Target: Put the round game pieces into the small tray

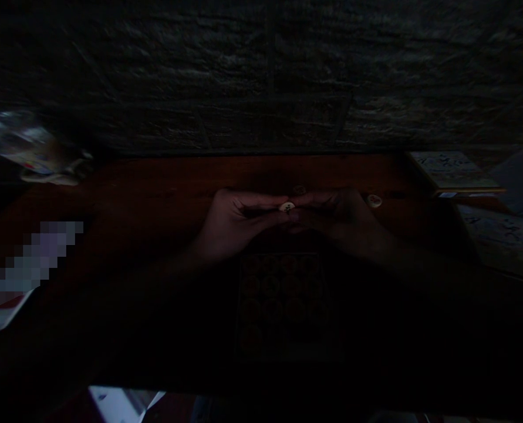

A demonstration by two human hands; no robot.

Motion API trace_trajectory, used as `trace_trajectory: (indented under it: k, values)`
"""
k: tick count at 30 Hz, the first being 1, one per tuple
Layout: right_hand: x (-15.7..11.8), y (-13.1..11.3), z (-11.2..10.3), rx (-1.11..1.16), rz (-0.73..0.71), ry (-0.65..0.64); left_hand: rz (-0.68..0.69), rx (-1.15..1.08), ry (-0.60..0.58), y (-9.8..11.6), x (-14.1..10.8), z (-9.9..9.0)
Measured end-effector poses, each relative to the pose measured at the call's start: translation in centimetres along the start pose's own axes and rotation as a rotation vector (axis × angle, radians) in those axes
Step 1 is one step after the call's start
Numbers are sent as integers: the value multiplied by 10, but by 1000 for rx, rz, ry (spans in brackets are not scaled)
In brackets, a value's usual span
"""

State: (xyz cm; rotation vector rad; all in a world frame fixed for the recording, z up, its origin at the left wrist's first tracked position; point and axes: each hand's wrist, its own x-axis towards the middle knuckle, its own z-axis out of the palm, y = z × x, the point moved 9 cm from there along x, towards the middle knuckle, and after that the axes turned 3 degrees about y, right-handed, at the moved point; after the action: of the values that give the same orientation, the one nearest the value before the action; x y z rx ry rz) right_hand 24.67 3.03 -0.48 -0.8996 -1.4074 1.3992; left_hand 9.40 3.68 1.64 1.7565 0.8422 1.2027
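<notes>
Both my hands meet over the middle of a dark wooden table (pixel 155 176). Between the fingertips of my left hand (pixel 239 220) and my right hand (pixel 340 217) is a small round piece (pixel 287 207) with a dark mark on its pale face. A second round piece (pixel 299 190) lies dimly just behind my fingers. Another pale piece with a reddish mark (pixel 374 201) rests beyond my right hand. Below my hands, in deep shadow, sits a square tray (pixel 283 346) with rows of several round pieces (pixel 270 286).
A clear plastic-looking item (pixel 32 147) stands at the far left. Two patterned boxes or boards (pixel 452 170) (pixel 503 238) lie at the right. Behind the table is a dark stone wall (pixel 243 70). White objects show at the left edge and bottom left (pixel 118 404).
</notes>
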Motion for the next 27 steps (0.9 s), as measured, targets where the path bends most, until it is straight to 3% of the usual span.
trace_trajectory:
  k: [18,23,27]
  values:
    - [-4,-9,0,-132,-25,70,-2,-26,17,-2,1,-4]
    - [-5,-10,-2,-253,-100,71,-45,-71,28,-8,0,-3]
    - [-6,-11,-2,-297,-139,68,-2,-59,27,-4,-2,-2]
